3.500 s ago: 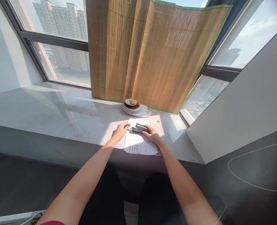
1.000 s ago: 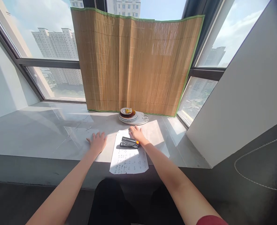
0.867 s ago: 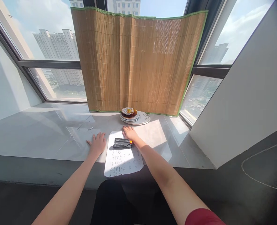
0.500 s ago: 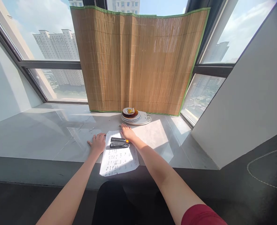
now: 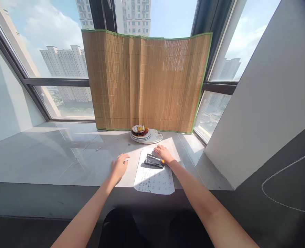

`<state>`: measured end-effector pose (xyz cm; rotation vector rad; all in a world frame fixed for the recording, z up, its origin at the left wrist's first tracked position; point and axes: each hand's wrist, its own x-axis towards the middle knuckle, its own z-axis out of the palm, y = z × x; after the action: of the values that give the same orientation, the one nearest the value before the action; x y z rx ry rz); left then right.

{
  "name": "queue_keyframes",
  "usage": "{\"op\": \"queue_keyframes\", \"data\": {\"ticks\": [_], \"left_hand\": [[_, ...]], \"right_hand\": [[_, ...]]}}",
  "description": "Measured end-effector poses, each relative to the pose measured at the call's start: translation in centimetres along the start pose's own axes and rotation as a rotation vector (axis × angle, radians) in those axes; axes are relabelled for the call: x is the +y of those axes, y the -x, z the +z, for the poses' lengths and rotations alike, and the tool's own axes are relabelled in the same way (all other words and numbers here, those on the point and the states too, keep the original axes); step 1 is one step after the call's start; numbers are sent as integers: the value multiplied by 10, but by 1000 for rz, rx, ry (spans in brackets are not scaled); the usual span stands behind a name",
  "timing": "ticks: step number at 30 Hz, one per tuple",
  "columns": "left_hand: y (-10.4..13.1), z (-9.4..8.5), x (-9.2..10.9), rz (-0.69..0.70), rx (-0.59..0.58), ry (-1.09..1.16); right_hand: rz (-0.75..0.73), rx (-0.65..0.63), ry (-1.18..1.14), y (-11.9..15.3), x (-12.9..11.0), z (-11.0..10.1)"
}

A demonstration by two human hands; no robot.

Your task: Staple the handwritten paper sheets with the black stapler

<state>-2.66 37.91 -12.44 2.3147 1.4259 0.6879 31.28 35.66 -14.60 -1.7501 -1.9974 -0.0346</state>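
A sheet of paper [image 5: 153, 181] with handwriting lies on the sill, its lower edge reaching just past the front edge. On its upper part rests a black stapler [image 5: 154, 162] with an orange tip at its right end. My right hand [image 5: 164, 153] lies on the paper's upper right corner, beside the stapler, fingers stretched forward. To the left of the sheet, apart from it, my left hand [image 5: 119, 166] is over the sill with its fingers loosely bent and the thumb away from them. Neither hand grips the stapler.
Behind the paper stand stacked plates [image 5: 141, 137], with a small yellow item on top. A small dark piece [image 5: 129, 145] and some small bits [image 5: 97, 149] lie on the sill [image 5: 51, 158]. A bamboo mat [image 5: 147, 82] hangs before the window. A pale cord [image 5: 279, 168] loops at right.
The paper and the stapler on it have shifted to the right along the sill, together with my right hand. My left hand has come away from the paper's left edge. The view has tilted up slightly.
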Motion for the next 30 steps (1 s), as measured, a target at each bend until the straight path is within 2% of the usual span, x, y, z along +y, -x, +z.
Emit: {"op": "queue_keyframes", "data": {"ticks": [2, 4, 6, 9, 12, 16, 18, 23, 27, 30], "left_hand": [[4, 18, 29, 196, -97, 76], [7, 33, 49, 259, -156, 90], [9, 40, 59, 260, -170, 72], [11, 41, 59, 252, -164, 51], [11, 37, 58, 230, -149, 57], [12, 35, 64, 207, -139, 39], [12, 35, 68, 205, -130, -1], [12, 35, 68, 194, -97, -83], [10, 37, 63, 168, -82, -84], [7, 39, 57, 169, -69, -4]], "right_hand": [[5, 9, -84, -1, 2, 0], [26, 26, -219, -3, 2, 0], [66, 51, -345, -5, 5, -4], [142, 100, -425, 2, 7, -16], [181, 138, -501, 28, -2, -25], [173, 124, -518, 71, -25, -20], [180, 120, -468, 83, -31, -15], [165, 162, -516, 83, -30, -8], [180, 308, -610, 84, -29, -13], [221, 388, -683, 88, -32, -20]]}}
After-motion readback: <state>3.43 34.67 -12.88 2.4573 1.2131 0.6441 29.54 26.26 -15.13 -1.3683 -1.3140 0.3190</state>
